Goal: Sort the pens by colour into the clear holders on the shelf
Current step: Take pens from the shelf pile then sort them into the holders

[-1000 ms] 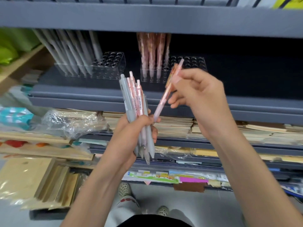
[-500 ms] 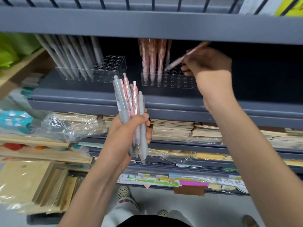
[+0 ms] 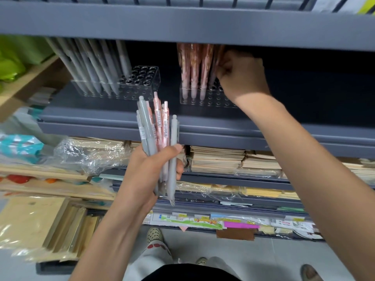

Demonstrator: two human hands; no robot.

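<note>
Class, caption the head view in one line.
Right hand at the pink-pen holder; left hand grips a grey-and-pink pen bundle.

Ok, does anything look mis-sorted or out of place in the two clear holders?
Nothing stands out. The left holder has only grey pens, leaning leftward; the right holder has only pink pens. The mixed bundle in the left hand is unsorted.

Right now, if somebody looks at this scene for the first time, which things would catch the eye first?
First the left hand, mid-frame, which grips a mixed bundle of grey and pink pens upright before the shelf. Above and to the right, the right hand pinches a pink pen beside the pink pens standing in the right clear holder. Further left, grey pens lean in the left clear holder.
</note>
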